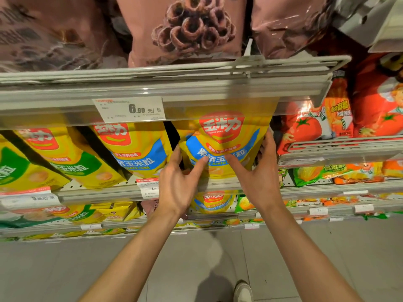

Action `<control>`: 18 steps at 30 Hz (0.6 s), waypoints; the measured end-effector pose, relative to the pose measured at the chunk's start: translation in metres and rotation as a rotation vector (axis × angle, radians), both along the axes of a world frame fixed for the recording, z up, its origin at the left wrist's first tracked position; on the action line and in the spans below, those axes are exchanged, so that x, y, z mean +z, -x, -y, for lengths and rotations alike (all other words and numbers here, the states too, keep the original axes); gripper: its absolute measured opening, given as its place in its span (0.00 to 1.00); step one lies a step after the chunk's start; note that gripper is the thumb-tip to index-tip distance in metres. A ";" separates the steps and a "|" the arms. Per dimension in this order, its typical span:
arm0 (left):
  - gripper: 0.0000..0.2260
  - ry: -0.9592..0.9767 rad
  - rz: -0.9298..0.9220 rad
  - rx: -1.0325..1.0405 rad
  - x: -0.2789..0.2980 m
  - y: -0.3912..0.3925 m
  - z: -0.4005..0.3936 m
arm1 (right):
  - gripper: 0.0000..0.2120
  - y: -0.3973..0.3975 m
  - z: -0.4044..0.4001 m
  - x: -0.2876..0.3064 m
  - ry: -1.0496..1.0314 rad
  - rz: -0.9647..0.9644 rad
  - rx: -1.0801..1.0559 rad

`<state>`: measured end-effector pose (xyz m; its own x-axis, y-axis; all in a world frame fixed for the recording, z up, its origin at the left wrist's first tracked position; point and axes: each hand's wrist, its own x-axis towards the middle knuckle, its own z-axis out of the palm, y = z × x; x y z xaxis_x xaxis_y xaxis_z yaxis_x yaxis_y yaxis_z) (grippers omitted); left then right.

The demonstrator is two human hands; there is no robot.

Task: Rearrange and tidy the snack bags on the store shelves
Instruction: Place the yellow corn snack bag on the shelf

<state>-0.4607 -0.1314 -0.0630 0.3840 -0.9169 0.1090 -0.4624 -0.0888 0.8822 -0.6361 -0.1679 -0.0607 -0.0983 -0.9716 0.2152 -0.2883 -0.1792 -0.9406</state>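
Both hands on one yellow snack bag with a blue band and red logo [224,147], standing upright on the middle grey shelf [122,190], just under the price rail. My left hand [178,182] grips its left edge, thumb on the front, fingers curled behind. My right hand [259,171] holds the right edge, thumb across the front. Matching yellow bag with blue band [135,149] leans just to the left. Red tomato-print bags [314,125] sit to the right. White price tag [130,110] reads 6.00.

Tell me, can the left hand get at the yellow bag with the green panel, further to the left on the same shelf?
Probably yes. The left hand now holds the blue-panel bag, but the green-panel bag stands at the open shelf front with nothing before it.
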 end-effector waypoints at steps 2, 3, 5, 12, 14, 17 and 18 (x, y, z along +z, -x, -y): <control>0.24 -0.043 -0.063 0.006 -0.001 -0.001 -0.001 | 0.47 -0.001 -0.001 -0.001 -0.013 0.001 -0.011; 0.25 -0.052 -0.093 0.013 -0.002 -0.002 -0.002 | 0.47 -0.002 -0.002 -0.002 -0.025 -0.002 -0.016; 0.26 -0.048 -0.153 0.019 -0.001 -0.001 -0.004 | 0.46 -0.003 -0.004 -0.005 -0.047 -0.001 -0.026; 0.28 -0.051 -0.313 -0.032 -0.004 0.013 -0.015 | 0.47 -0.003 -0.006 -0.010 -0.102 0.001 -0.062; 0.28 -0.054 -0.313 -0.040 -0.004 0.013 -0.018 | 0.46 -0.003 -0.009 -0.009 -0.124 -0.001 -0.065; 0.26 -0.077 -0.246 0.001 -0.001 0.014 -0.025 | 0.47 -0.002 -0.016 -0.004 -0.191 0.013 -0.066; 0.24 -0.077 -0.219 0.010 0.000 0.013 -0.028 | 0.48 -0.002 -0.019 -0.002 -0.217 0.022 -0.060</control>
